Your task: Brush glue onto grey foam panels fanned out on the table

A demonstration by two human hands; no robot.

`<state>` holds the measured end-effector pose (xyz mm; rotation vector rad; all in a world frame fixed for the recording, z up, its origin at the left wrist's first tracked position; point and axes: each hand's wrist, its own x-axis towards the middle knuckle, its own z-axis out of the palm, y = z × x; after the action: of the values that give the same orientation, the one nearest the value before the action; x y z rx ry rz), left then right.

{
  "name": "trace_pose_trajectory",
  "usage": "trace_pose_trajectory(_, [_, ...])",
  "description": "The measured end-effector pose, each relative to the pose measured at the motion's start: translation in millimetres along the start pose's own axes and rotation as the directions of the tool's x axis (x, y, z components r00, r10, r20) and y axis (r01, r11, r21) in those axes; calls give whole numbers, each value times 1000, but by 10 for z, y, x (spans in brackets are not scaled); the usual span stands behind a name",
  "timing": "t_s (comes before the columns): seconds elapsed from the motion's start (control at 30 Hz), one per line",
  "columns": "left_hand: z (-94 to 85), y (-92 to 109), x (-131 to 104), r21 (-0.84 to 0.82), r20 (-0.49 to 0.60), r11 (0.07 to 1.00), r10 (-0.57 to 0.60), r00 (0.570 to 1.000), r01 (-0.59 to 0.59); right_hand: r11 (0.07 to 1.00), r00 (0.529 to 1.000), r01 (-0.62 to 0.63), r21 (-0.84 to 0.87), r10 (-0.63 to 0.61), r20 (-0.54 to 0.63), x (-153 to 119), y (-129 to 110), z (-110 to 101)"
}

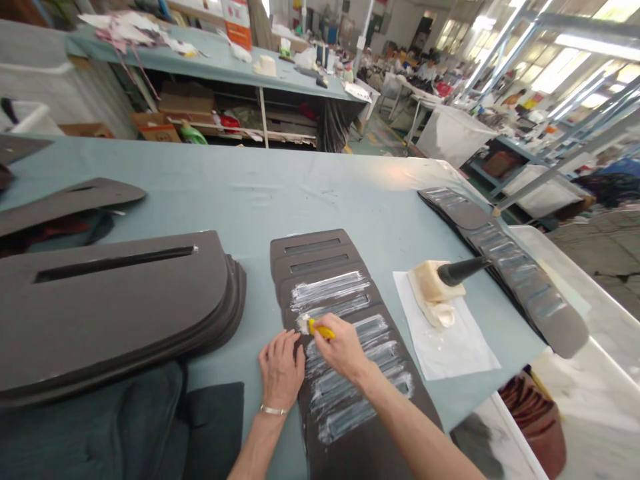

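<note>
1. Head view, right hand (345, 347): fingers are closed around a small yellow-handled brush (323, 329), its whitened tip at the left end of one slot.
2. Head view, left hand (281, 370): fingers lie extended and flat at the left edge of the work, gripping nothing. Fingertips sit just beside the brush tip; a stray stroke could smear them.
3. Head view, work: dark grey-brown slotted panels (373, 333) lie overlapped on the blue-green covered table (240, 180), between both hands. White paste surrounds several slots; the two farthest show none. Sideways brush pressure, if the left hand lifts, could shift the overlap and misplace paste.
4. Head view, right side: a cream blocky container (430, 280) with a black tapered spout stands on a white sheet (465, 353) near the right forearm. A wide elbow swing could knock it, spilling paste.
</note>
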<state>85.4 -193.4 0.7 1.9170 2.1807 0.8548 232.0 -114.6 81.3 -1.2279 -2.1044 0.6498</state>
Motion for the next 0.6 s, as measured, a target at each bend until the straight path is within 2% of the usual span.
trace_pose_trajectory(0.07, [10,0,-3,-1,-10,1000,0,1000,0,994,993,-106,-6,106,-52,-10,239,-175])
trace_pose_trajectory(0.17, [24,4,-6,-10,-15,1000,-6,1000,6,949,928,-309,-61,287,-239,-3,734,-561])
trace_pose_trajectory(0.2, [27,4,-5,-14,-13,1000,-7,1000,7,937,911,-339,-87,304,-279,2,866,-670])
trace_pose_trajectory(0.27, [30,-5,0,-27,-5,999,-17,1000,17,931,909,-333,-148,276,-313,15,1006,-797])
trace_pose_trajectory(0.37, [15,-51,1,-94,5,995,-45,999,45,935,918,-297,-194,223,-328,22,879,-755])
trace_pose_trajectory(0.47, [-26,-107,-40,-183,-26,981,-66,998,60,952,912,-284,-118,230,-339,-18,497,-526])
trace_pose_trajectory(0.53, [-55,-116,-99,-177,-26,984,-36,999,31,976,943,-216,-24,202,-264,-67,234,-326])
trace_pose_trajectory(0.6, [-72,-95,-169,-124,10,992,22,1000,-21,990,983,-121,74,130,-130,-111,55,-139])
